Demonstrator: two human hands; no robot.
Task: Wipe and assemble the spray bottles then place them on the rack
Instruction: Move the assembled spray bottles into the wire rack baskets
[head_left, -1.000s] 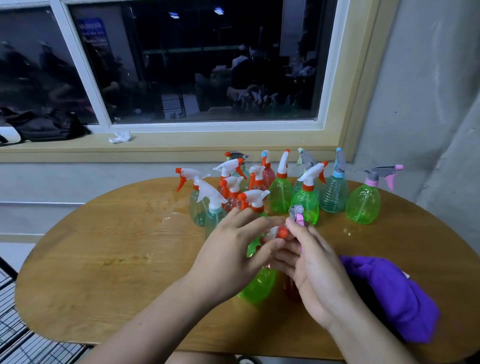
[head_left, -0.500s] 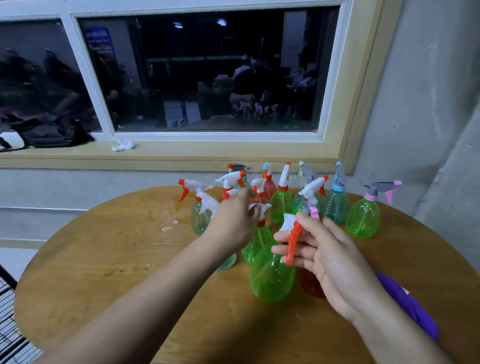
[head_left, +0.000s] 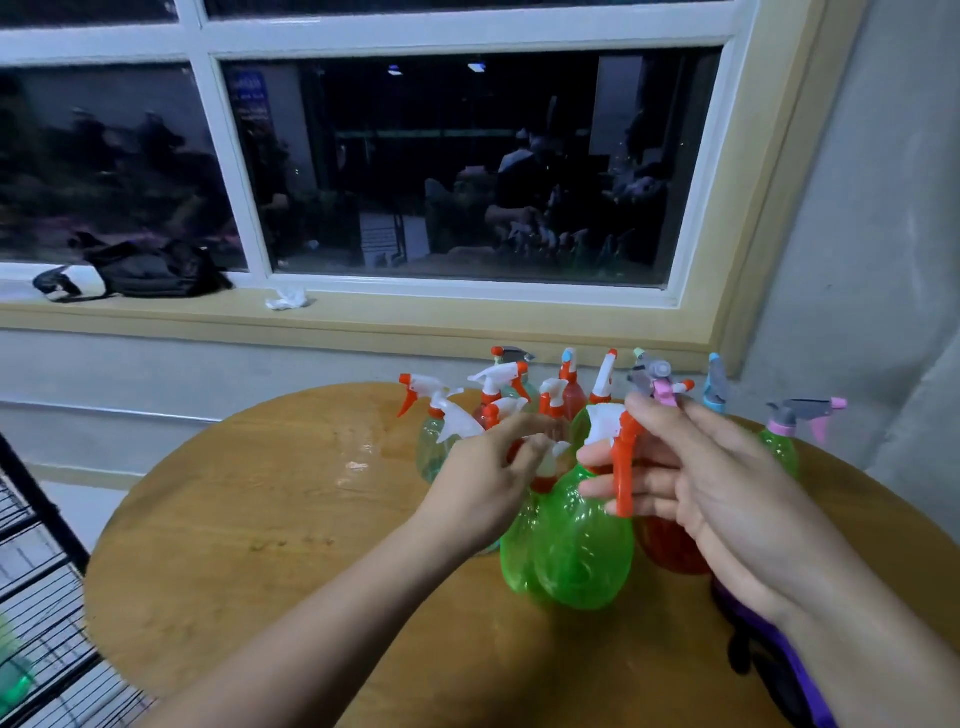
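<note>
Spray bottles (head_left: 571, 395) stand bunched at the far side of the round table (head_left: 260, 519), with two green ones up front in hand. Risks? —eng1

Right hand (head_left: 701, 483): fingers curl round the neck of the front green bottle (head_left: 576, 551), just under its orange trigger (head_left: 623, 467). A red bottle (head_left: 670, 545) sits right behind the same palm, and a grey-pink sprayer (head_left: 660, 384) pokes up past the fingertips. Can't tell if that one is gripped too. If it is, two bottles in one hand looks marginal and either could slip. —eng2

Left? —eng1

Left hand (head_left: 483, 483): fingers close on the white sprayer head (head_left: 545, 457) of a second green bottle (head_left: 514, 551). It's blurred, so grip quality is unclear. Lifted by the head alone, a loosely threaded cap could let the body drop. —eng2

Anything else? —eng1

Knuckles sit close to the cluster, so one nudge likely topples several. Wire rack (head_left: 52, 512) is at far left, below the table edge, so it's a long carry. Purple cloth (head_left: 769, 670) lies under the right forearm at the near rim and could drag off. —eng2
</note>
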